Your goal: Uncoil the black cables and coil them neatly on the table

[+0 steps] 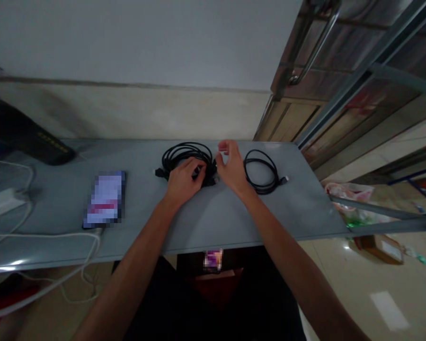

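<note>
Presently I log black cable bundle point(185, 154) under fingers of L hand point(185, 180), grip unclear; R hand point(233, 166) just beside, fingers apart.

Dim light with soft blur

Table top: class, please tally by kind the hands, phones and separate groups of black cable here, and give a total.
Hands: 2 (left hand, right hand)
Phones: 1 (phone)
Black cable groups: 2 (larger heap at the left hand, smaller coil to the right of the right hand)
Total: 5
</note>
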A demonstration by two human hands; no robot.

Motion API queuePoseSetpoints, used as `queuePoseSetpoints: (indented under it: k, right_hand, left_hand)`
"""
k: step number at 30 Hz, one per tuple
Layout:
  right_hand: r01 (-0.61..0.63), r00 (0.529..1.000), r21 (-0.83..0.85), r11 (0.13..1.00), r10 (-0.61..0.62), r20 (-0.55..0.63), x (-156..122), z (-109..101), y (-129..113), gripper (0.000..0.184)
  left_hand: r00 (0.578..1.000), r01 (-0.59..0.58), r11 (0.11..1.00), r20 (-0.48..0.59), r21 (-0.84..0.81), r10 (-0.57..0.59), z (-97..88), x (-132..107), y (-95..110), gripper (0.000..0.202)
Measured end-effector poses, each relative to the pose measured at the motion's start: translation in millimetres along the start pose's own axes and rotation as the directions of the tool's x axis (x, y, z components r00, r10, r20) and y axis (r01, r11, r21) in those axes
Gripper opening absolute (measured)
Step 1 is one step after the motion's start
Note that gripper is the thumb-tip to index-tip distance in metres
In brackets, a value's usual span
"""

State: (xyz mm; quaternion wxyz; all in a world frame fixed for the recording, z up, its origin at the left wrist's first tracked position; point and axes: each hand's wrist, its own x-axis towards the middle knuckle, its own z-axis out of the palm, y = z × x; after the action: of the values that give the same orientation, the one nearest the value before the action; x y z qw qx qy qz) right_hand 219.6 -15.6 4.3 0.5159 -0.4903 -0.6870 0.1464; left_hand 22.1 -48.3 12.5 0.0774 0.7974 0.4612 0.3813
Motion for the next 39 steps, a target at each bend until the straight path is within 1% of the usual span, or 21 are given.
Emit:
queuePoseSetpoints:
  k: [2,3,5,7,8,9,10,12,14,16,21,25,27,30,33,36,39]
  right_hand:
    - [0.053,0.996,-0.139,0.989,-0.043,0.078,-11.4,-25.9,0.2,0.030]
    - [0.070,0.992,-0.219,0.973,-0.044,0.121,-19.3,-40.0,0.8,0.038]
    - [0.097,0.979,-0.379,0.920,-0.018,0.205,-37.4,-68.4,2.6,0.060]
    - [0.116,0.968,-0.508,0.853,0.019,0.251,-54.4,-93.4,4.7,0.080]
    - [0.117,0.964,-0.557,0.822,0.040,0.262,-61.2,-103.6,5.8,0.085]
    - [0.112,0.961,-0.594,0.797,0.066,0.270,-66.5,-111.8,6.9,0.084]
    - [0.108,0.953,-0.617,0.779,0.095,0.288,-70.2,-117.9,7.9,0.079]
    - [0.116,0.924,-0.634,0.764,0.151,0.352,-73.7,-124.1,9.1,0.056]
    - [0.141,0.889,-0.639,0.756,0.188,0.418,-73.3,-123.9,9.0,0.035]
    - [0.150,0.872,-0.657,0.739,0.214,0.440,-71.3,-119.8,7.2,0.027]
    - [0.096,0.876,-0.695,0.713,0.270,0.398,-64.8,-107.0,0.5,0.029]
    - [0.002,0.881,-0.713,0.701,0.336,0.332,-58.8,-97.1,-4.7,0.037]
    - [-0.039,0.882,-0.704,0.709,0.356,0.310,-56.8,-91.2,-8.8,0.040]
    - [-0.085,0.886,-0.659,0.748,0.359,0.293,-53.2,-83.7,-17.8,0.039]
    - [-0.140,0.906,-0.582,0.801,0.341,0.251,-43.4,-80.7,-29.3,0.044]
    - [-0.177,0.935,-0.499,0.848,0.303,0.183,-27.9,-77.9,-42.0,0.052]
    - [-0.153,0.967,-0.350,0.924,0.213,0.140,-16.5,-66.1,-53.6,0.054]
  left_hand:
    - [1.000,-0.001,1.000,-0.005,0.001,0.001,-0.3,-0.2,0.3,0.018]
    - [1.000,-0.003,1.000,-0.009,-0.001,0.003,-0.4,-0.2,0.5,0.018]
    - [1.000,-0.008,1.000,-0.019,-0.013,0.008,-0.6,0.0,0.6,0.018]
    - [1.000,-0.014,1.000,-0.025,-0.027,0.013,-0.7,0.3,0.6,0.018]
    - [0.999,-0.015,0.999,-0.029,-0.032,0.014,-0.6,0.4,0.6,0.018]
    - [0.999,-0.015,0.999,-0.035,-0.035,0.014,-0.6,0.5,0.5,0.018]
    - [0.999,-0.014,0.999,-0.042,-0.037,0.012,-0.5,0.5,0.3,0.018]
    - [0.999,-0.017,0.999,-0.050,-0.041,0.015,-0.2,0.2,-0.3,0.018]
    - [0.998,-0.028,0.999,-0.049,-0.040,0.026,0.0,-0.2,-1.2,0.017]
    - [0.999,-0.036,0.999,-0.040,-0.032,0.034,0.3,-0.7,-2.3,0.017]
    - [0.998,-0.041,0.998,-0.038,-0.037,0.040,1.4,-1.9,-4.5,0.017]
    - [0.998,-0.048,0.998,-0.031,-0.038,0.047,1.8,-2.6,-4.4,0.020]
    - [0.999,-0.048,0.998,-0.027,-0.040,0.047,1.3,-2.7,-3.6,0.021]
    - [0.998,-0.051,0.997,-0.034,-0.058,0.049,-0.9,-2.3,-1.3,0.025]
    - [0.998,-0.052,0.993,-0.031,-0.109,0.049,-4.5,-1.6,1.8,0.033]
    - [0.999,-0.029,0.979,-0.029,-0.203,0.024,-7.8,-1.4,3.8,0.042]
    - [1.000,0.004,0.937,-0.015,-0.349,-0.010,-9.3,-1.6,3.7,0.051]
